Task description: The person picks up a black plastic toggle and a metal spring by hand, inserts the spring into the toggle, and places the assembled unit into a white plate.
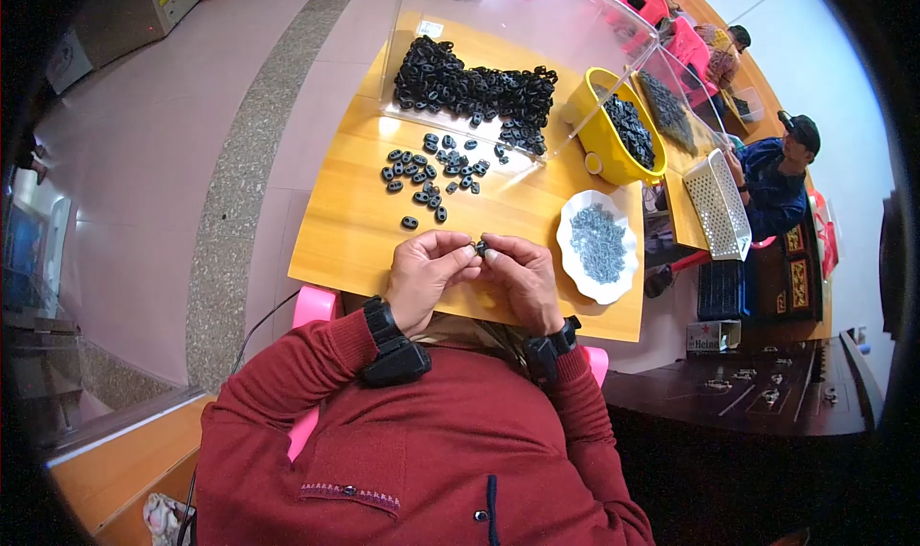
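Observation:
Just above the near part of the wooden table (350, 196), my left hand (425, 276) and my right hand (527, 279) meet fingertip to fingertip. Both are closed in a pinch on one small black plastic piece (482, 247), mostly covered by the fingers. Loose black oval pieces with two holes (420, 172) are scattered a little beyond my hands. Farther back, a large heap of the same kind (474, 91) lies by a clear plastic box. To the right of my right hand is a white scalloped dish (569, 266) filled with small greyish translucent bits (600, 244).
A yellow tub (586, 124) of dark pieces stands at the table's right edge, near the clear box (565, 19). Beyond it, a person in dark blue (774, 186) works beside a white perforated basket (717, 206). Pink chairs (690, 52) and other people are farther back.

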Demonstrator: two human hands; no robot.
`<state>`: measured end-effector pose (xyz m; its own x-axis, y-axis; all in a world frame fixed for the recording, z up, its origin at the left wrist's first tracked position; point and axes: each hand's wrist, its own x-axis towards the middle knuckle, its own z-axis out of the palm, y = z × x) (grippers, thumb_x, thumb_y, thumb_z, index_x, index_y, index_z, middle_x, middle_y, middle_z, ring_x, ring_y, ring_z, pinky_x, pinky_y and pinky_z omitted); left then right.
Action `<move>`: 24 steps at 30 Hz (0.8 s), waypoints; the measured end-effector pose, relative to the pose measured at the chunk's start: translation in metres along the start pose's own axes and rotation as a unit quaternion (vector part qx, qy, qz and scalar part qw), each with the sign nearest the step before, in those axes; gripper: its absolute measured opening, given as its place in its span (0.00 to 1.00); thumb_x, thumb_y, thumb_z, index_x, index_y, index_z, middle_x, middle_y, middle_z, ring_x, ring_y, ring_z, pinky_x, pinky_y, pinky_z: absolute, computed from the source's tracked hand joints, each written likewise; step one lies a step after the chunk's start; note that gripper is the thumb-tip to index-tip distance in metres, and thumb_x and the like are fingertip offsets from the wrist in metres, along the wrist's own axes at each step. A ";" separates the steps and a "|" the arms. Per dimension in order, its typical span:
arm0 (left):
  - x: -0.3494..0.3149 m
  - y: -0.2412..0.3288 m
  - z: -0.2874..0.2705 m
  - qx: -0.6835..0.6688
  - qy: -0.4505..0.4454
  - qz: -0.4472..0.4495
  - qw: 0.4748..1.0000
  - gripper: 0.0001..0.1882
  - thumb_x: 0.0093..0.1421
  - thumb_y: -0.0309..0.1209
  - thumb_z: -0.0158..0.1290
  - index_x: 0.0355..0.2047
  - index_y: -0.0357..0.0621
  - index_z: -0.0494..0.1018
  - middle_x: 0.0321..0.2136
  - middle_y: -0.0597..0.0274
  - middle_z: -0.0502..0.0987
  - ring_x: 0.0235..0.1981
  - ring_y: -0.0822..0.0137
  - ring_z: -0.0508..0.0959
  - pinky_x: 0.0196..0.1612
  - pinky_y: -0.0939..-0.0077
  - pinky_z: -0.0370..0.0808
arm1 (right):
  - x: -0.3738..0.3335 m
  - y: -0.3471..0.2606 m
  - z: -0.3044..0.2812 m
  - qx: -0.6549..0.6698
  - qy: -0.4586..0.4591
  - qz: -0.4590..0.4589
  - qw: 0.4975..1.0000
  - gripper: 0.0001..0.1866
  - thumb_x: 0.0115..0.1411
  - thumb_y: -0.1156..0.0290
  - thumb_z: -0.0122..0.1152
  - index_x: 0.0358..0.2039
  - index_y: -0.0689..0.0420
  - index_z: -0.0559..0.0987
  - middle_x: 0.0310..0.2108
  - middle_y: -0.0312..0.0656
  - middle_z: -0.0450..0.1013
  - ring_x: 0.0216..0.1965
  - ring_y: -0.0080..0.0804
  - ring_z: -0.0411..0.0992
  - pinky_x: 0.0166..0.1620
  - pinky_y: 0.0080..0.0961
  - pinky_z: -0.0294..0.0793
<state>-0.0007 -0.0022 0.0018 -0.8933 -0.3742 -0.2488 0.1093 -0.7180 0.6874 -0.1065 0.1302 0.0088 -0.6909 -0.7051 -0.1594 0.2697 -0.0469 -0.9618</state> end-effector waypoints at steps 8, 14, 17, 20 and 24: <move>0.002 -0.003 -0.002 -0.001 -0.007 0.005 1.000 0.08 0.60 0.21 0.52 0.40 0.33 0.71 0.32 0.57 0.78 0.31 0.71 0.79 0.37 0.82 0.79 | 0.000 0.000 0.000 0.004 -0.012 0.009 1.000 0.11 0.59 0.79 0.55 0.43 0.66 0.76 0.34 0.40 0.76 0.33 0.23 0.74 0.39 0.18 0.76; 0.002 -0.002 0.000 0.002 -0.004 -0.001 1.000 0.08 0.60 0.21 0.52 0.40 0.32 0.70 0.32 0.57 0.77 0.31 0.70 0.79 0.37 0.82 0.79 | -0.002 -0.002 -0.003 -0.007 -0.020 0.025 0.999 0.12 0.58 0.81 0.56 0.44 0.66 0.75 0.34 0.41 0.76 0.33 0.25 0.75 0.37 0.18 0.77; 0.002 -0.002 -0.002 0.004 -0.006 -0.004 1.000 0.08 0.60 0.21 0.52 0.40 0.32 0.70 0.32 0.57 0.77 0.31 0.70 0.79 0.38 0.82 0.79 | -0.001 -0.003 0.001 0.010 -0.009 0.024 1.000 0.12 0.58 0.80 0.57 0.43 0.66 0.76 0.34 0.42 0.77 0.33 0.25 0.76 0.38 0.20 0.78; 0.002 -0.002 -0.002 0.004 -0.006 -0.005 1.000 0.08 0.60 0.21 0.52 0.40 0.32 0.70 0.32 0.57 0.77 0.32 0.70 0.79 0.38 0.82 0.79 | -0.001 -0.004 -0.003 -0.006 -0.027 0.036 0.999 0.11 0.58 0.80 0.57 0.42 0.66 0.76 0.34 0.43 0.77 0.34 0.26 0.76 0.39 0.21 0.78; 0.001 0.000 0.000 0.013 -0.004 -0.004 1.000 0.08 0.60 0.21 0.52 0.40 0.32 0.71 0.32 0.56 0.77 0.32 0.70 0.79 0.38 0.82 0.79 | -0.001 0.001 -0.007 0.004 -0.025 0.028 0.999 0.11 0.58 0.78 0.58 0.42 0.66 0.76 0.34 0.43 0.77 0.34 0.26 0.76 0.39 0.21 0.78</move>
<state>-0.0015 -0.0025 0.0015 -0.8974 -0.3640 -0.2492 0.0913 -0.7059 0.7024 -0.1101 0.1352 0.0061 -0.6399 -0.7417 -0.2010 0.3126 -0.0123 -0.9498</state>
